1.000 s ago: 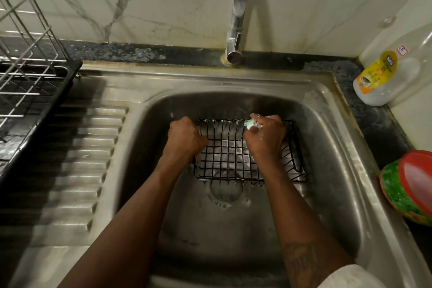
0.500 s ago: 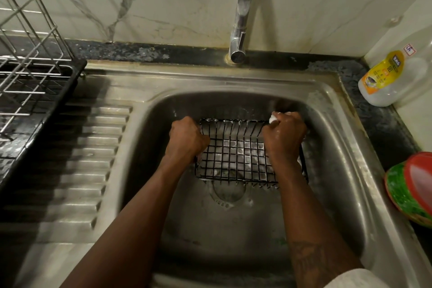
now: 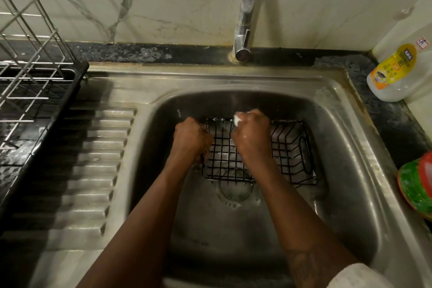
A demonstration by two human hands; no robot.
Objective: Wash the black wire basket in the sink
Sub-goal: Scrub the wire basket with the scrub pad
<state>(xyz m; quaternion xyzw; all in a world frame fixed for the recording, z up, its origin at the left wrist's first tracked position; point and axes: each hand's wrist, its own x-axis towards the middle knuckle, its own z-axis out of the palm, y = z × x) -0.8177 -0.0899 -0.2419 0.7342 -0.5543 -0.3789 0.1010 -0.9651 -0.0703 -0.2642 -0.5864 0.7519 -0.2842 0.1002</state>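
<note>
I watch remotely: the rectangular black wire basket (image 3: 288, 147) sits in the stainless steel sink (image 3: 350, 159), over the drain. The left hand (image 3: 189, 139) grips its left rim; the right hand (image 3: 252, 135) clutches a small white scrubber (image 3: 237, 119) against the wires.

Dim warm light, hands motion-blurred, wide-angle bending at edges.
</note>
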